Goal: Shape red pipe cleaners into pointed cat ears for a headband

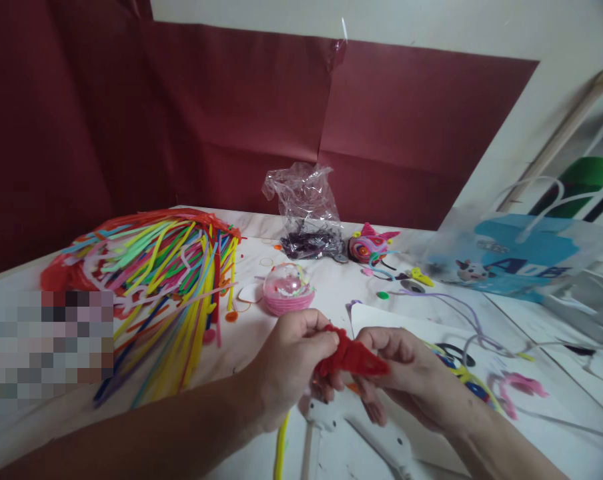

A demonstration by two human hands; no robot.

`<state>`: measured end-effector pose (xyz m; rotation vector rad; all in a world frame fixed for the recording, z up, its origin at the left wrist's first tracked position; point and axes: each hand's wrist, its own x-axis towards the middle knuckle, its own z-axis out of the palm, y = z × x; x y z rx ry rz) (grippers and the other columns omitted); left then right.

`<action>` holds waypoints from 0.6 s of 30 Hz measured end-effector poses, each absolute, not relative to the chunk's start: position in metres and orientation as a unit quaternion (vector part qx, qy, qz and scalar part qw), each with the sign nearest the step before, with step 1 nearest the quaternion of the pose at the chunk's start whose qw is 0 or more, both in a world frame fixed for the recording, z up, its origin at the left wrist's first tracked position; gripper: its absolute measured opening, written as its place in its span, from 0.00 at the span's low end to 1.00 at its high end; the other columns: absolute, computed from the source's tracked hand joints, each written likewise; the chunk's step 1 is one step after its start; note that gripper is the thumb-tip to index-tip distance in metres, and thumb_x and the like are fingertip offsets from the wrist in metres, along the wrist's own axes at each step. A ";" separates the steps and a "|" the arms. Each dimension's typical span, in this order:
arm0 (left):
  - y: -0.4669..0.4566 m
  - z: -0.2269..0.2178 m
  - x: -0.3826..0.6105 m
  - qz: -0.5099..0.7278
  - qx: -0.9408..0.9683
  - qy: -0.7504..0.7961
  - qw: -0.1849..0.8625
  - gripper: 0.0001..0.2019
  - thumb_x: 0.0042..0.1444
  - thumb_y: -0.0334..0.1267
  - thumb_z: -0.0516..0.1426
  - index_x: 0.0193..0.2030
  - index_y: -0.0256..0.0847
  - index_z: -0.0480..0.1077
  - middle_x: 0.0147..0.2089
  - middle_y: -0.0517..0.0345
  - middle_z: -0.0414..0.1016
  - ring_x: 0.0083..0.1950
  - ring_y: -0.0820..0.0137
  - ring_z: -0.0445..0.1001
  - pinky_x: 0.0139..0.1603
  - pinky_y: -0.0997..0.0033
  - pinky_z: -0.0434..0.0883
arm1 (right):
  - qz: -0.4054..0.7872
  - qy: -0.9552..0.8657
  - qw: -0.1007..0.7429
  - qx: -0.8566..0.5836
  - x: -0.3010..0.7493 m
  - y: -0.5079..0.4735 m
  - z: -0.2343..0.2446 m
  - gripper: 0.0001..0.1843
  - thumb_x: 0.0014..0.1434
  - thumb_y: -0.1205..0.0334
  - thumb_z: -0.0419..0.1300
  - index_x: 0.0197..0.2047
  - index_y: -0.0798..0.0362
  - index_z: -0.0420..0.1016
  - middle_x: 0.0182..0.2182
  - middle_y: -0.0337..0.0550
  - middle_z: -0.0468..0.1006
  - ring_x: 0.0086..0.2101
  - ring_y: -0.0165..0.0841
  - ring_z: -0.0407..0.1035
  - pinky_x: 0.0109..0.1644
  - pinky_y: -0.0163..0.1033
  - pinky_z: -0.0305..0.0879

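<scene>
As your left hand (292, 355) pinches the red piece (350, 355), probably steadying it, your right hand (415, 375) half-curls alongside. Its grip's unclear.

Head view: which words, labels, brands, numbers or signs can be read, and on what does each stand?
"AU": large letters on the bag; what follows is too blurred to be sure.
Small marking above the bag's printed cow: too small to read.
Nothing else is readable.

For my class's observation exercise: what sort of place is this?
Likely a craft table: multicoloured pipe cleaners lie heaped there, and the left hand and right hand hold a fuzzy red piece.
</scene>
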<state>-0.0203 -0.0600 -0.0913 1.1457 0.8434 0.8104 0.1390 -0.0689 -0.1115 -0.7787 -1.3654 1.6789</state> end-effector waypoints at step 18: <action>-0.059 -0.116 -0.019 0.459 0.662 0.369 0.464 0.06 0.54 0.34 0.49 0.27 0.39 0.61 0.24 0.64 0.64 0.26 0.77 0.63 0.25 0.78 0.61 | 0.296 -0.629 0.505 -0.511 0.120 -0.083 -0.117 0.10 0.53 0.58 0.56 0.25 0.54 0.69 0.18 0.39 0.69 0.20 0.30 0.61 0.22 0.34 0.59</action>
